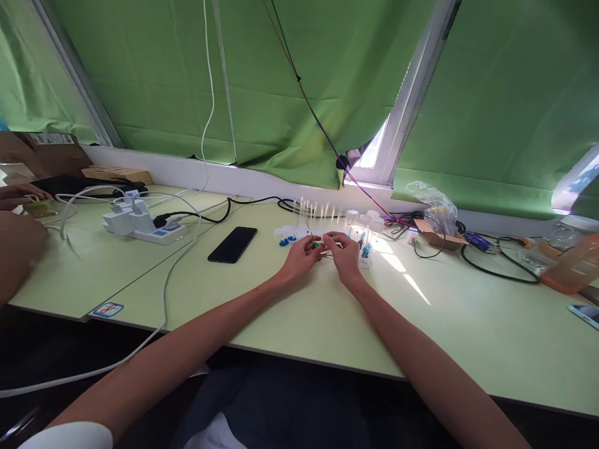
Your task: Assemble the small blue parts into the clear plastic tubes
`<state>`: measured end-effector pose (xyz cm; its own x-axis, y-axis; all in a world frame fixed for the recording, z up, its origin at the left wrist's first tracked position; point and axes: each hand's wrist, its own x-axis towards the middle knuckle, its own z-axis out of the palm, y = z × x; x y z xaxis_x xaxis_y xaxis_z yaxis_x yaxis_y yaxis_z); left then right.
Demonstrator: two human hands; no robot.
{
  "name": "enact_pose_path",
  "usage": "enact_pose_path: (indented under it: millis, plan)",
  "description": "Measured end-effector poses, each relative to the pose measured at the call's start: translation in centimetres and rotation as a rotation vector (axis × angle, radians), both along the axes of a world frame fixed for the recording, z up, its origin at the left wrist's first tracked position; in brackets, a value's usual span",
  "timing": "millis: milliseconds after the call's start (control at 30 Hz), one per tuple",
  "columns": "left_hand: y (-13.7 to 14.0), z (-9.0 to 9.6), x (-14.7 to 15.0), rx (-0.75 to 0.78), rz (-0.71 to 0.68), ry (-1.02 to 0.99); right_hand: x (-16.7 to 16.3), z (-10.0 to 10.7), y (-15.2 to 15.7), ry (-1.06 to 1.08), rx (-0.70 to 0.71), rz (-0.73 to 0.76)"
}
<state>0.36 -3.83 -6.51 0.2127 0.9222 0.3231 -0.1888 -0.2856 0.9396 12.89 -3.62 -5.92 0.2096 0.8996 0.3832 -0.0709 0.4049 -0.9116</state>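
Note:
My left hand (302,257) and my right hand (345,254) meet above the table, fingers bent and pinched close together. A small green piece (316,245) shows at the left fingertips, with a thin dark wire or stick (309,229) rising beside it. What my right fingers pinch is too small to make out. Just left of the hands lie small blue pieces (287,241). Behind them stands a row of thin clear tubes (322,213). A small clear cup (365,259) with blue pieces in it sits right against the right hand's side, near white-capped containers (369,219).
A black phone (233,244) lies to the left, beyond it a white power strip (159,232) with plugs and cables. At right are a cardboard box (437,236) with a plastic bag, an orange bottle (573,265) and another phone (586,313). Another person's arm (19,255) is at far left.

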Motion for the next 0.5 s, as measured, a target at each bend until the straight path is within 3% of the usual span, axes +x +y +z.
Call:
enact_pose_path:
  millis: [233,500]
  plan:
    - [0.35,-0.11,-0.04,-0.065,-0.034,-0.057,0.47,0.2,0.01,-0.049,0.058,0.001]
    - [0.64,-0.46,-0.13,-0.086,-0.061,-0.086,0.53,0.47,-0.01,-0.158,0.106,-0.105]
